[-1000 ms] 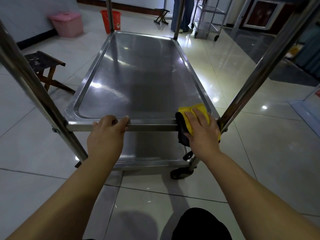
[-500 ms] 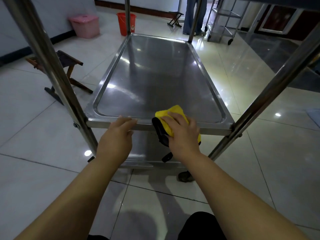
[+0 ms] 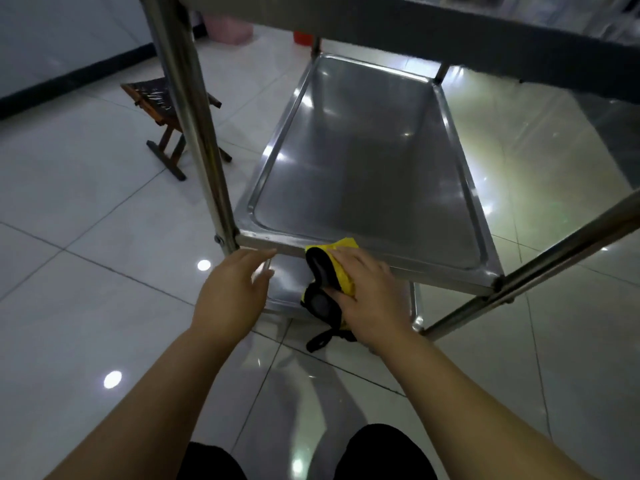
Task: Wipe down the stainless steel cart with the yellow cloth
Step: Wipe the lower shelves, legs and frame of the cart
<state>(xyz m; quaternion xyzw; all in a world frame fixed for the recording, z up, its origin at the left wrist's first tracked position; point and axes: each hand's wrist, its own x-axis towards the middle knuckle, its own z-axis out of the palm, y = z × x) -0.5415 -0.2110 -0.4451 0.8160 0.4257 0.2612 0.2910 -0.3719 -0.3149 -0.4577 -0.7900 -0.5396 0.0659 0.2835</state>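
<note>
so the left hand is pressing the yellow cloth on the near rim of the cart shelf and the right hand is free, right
Not quite: the hands are swapped. In the head view the right hand presses the yellow cloth on the near rim of the cart shelf, and the left hand is free.

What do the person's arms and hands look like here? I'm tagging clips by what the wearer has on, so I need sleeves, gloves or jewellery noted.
Both forearms are bare up to the bottom edge of the picture, with no sleeves showing. The left hand and the right hand wear no gloves, and no rings, watch or wristband can be seen. Dark trousers cover the knees at the bottom of the view.
</note>
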